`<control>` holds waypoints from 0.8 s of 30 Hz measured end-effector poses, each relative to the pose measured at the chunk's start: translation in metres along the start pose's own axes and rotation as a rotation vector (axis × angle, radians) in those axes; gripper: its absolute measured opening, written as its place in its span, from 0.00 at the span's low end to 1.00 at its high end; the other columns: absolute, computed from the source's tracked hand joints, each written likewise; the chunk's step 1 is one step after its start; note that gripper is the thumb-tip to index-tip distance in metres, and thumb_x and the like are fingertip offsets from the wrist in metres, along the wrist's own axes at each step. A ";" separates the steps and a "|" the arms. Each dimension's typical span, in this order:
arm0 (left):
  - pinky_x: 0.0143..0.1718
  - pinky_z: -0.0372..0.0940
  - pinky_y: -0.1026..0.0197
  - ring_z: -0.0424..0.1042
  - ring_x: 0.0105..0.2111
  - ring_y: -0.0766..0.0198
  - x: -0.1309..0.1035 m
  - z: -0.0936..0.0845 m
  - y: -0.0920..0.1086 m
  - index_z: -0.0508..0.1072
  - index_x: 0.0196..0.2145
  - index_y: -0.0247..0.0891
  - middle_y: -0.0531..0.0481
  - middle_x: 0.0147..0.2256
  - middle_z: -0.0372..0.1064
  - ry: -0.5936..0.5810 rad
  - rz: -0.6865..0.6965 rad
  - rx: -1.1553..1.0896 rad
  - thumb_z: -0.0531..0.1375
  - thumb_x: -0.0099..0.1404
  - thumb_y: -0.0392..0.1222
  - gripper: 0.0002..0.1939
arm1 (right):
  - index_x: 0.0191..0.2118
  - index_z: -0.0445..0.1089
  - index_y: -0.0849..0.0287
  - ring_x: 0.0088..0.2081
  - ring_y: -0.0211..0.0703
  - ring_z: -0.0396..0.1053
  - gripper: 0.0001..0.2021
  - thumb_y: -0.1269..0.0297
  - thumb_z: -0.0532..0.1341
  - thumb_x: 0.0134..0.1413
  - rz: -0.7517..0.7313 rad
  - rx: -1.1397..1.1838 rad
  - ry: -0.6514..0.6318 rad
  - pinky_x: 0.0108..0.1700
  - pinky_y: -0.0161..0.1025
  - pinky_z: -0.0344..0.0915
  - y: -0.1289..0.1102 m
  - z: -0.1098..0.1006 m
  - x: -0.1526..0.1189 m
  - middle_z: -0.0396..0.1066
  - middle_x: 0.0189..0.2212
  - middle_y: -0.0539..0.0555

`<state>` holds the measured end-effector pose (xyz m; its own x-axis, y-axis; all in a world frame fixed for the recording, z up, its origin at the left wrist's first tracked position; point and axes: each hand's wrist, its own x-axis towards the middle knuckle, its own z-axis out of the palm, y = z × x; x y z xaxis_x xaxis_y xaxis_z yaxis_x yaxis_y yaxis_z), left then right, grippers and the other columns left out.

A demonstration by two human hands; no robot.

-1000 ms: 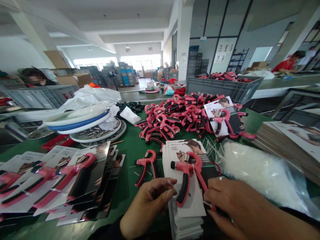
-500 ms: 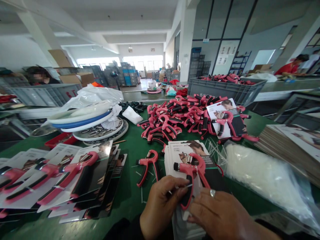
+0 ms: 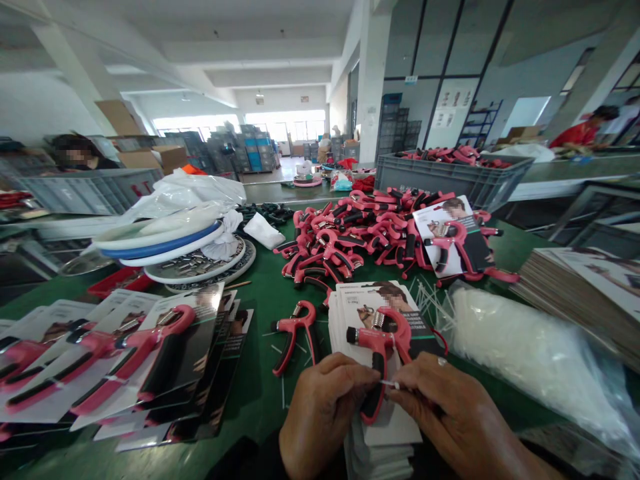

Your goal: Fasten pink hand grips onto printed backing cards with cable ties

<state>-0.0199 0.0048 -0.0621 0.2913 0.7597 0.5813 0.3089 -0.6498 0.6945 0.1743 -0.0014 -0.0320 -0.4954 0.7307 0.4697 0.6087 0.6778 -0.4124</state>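
A pink and black hand grip strengthener (image 3: 399,325) lies on the top printed backing card (image 3: 395,427) of a stack in front of me. A thin white cable tie (image 3: 387,383) crosses its left handle. My left hand (image 3: 325,407) pinches the tie at the left of that handle. On the other side my right hand (image 3: 445,407), wearing a ring, pinches the tie's right part between thumb and fingers. The fingers partly hide the lower right handle. Left of the stack, a loose grip strengthener (image 3: 296,333) lies on the green table among scattered ties.
Carded grip strengtheners (image 3: 150,360) overlap at the left. A heap of loose ones (image 3: 360,233) sits behind the stack. A clear bag of white ties (image 3: 525,353) and a pile of cards (image 3: 575,293) are at right. Stacked plates (image 3: 165,247) and a grey crate (image 3: 450,180) stand farther back.
My right hand has moved up and slightly right from the card's lower part and now pinches the tie beside the handle. My left hand stays nearly in place.
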 end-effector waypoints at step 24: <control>0.28 0.66 0.70 0.73 0.28 0.68 0.000 -0.002 0.000 0.75 0.39 0.36 0.46 0.30 0.73 -0.009 0.061 0.035 0.55 0.62 0.29 0.11 | 0.32 0.66 0.56 0.29 0.39 0.66 0.05 0.69 0.55 0.59 0.001 -0.024 -0.056 0.27 0.32 0.60 0.001 -0.002 0.003 0.68 0.25 0.50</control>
<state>-0.0219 0.0045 -0.0608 0.3191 0.7186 0.6179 0.3219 -0.6954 0.6425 0.1747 0.0009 -0.0294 -0.5288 0.7350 0.4245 0.6232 0.6758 -0.3936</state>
